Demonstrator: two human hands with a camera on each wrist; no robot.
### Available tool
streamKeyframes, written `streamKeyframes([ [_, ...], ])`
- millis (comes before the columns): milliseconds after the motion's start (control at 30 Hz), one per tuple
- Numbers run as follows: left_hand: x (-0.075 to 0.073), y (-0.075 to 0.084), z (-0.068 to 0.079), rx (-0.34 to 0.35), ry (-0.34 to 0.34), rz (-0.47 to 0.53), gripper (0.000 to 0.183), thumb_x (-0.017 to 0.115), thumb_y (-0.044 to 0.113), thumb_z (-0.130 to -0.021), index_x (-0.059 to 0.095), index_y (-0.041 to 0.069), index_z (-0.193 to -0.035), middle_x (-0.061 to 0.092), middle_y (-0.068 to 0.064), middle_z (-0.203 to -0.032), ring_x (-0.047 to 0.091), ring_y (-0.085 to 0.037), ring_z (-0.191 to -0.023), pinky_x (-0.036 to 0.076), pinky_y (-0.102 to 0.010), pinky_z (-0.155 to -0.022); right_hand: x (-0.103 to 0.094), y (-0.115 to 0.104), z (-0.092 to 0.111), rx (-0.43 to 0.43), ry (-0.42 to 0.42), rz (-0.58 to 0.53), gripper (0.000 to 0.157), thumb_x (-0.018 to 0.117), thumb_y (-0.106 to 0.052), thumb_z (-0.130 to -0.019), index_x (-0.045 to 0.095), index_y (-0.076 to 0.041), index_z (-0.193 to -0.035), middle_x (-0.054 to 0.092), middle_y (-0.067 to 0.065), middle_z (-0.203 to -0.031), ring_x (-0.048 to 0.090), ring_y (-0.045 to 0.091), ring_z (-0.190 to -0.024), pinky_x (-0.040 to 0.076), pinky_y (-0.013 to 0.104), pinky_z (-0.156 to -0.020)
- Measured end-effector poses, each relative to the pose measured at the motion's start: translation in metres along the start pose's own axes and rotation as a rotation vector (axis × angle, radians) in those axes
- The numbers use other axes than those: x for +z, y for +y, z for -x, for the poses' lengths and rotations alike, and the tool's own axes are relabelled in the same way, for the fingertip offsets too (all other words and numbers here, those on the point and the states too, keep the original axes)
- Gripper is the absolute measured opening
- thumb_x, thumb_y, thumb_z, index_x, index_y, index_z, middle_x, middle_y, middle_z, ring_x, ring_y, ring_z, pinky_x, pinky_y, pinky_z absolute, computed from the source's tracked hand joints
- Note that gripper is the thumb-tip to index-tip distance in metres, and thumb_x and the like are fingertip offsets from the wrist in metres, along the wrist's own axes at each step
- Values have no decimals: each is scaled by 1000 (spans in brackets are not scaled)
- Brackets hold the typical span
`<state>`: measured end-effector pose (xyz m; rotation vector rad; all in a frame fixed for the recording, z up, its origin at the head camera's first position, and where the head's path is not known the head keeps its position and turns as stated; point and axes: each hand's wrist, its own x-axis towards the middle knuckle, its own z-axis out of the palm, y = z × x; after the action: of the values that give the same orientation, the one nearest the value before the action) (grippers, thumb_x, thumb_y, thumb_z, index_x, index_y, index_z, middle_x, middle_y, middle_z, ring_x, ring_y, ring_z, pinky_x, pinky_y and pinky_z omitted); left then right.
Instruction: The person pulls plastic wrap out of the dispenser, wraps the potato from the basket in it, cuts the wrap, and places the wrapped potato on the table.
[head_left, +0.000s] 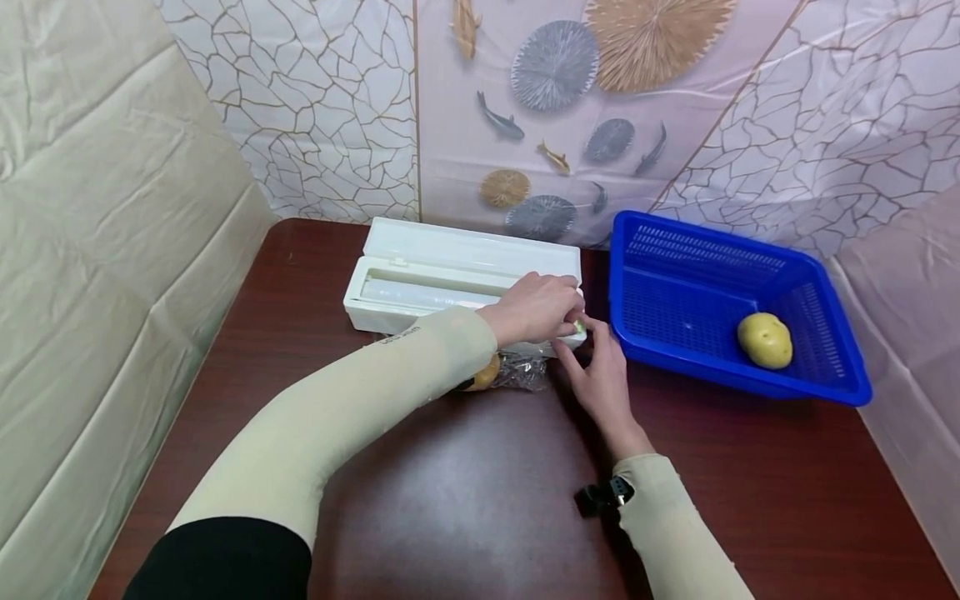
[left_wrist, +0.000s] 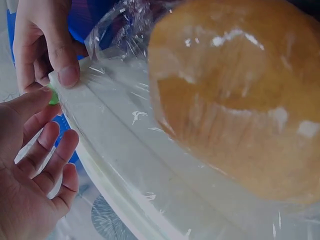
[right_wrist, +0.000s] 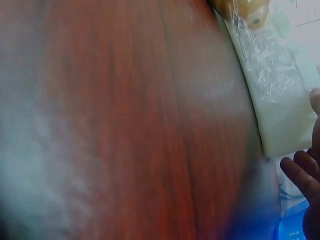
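Note:
A white cling film box (head_left: 420,318) stands with its lid (head_left: 472,246) raised and a film roll (head_left: 412,293) inside. My left hand (head_left: 534,308) reaches across to the box's right end. There its thumb and finger pinch a small green slider (left_wrist: 53,95), while the other fingers curl loosely. My right hand (head_left: 602,385) grips the same end, thumb on the front and fingers round the corner. Clear film (head_left: 525,372) drapes down the front over a yellowish potato (left_wrist: 235,105), mostly hidden by the left forearm in the head view.
Right of the box stands a blue plastic basket (head_left: 678,367) with one potato (head_left: 765,340) in it. Everything rests on a dark red-brown table (head_left: 450,500). Patterned cloth (head_left: 337,108) hangs behind the table's back edge.

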<state>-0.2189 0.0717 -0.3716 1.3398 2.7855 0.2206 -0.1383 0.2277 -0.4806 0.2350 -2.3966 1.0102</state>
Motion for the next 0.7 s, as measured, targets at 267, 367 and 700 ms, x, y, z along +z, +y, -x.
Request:
streamKeyframes([
  [267,1,-2,4,30,22,-59,11,72,32,-102,77,22,-102,63,0,-113,69,-22,-103,53,-42,-87,-1,6,-1,-62,0,28,54,86,-12,-91,58,7,-133,68,27,-128,64,48,-108,52,56,-92],
  [367,2,-1,6,42,33,-88,12,70,32,-104,78,23,-105,63,-1,-116,69,-22,-106,53,-42,-88,-3,6,-2,-74,-9,38,52,86,-12,-91,58,7,-131,69,28,-125,65,50,-106,50,58,-93],
  [700,4,0,13,69,87,-210,21,66,33,-105,79,27,-120,60,1,-125,70,-21,-108,51,-41,-89,-7,6,-4,-94,-49,45,48,85,-11,-92,59,8,-127,68,28,-120,66,49,-104,51,59,-91],
])
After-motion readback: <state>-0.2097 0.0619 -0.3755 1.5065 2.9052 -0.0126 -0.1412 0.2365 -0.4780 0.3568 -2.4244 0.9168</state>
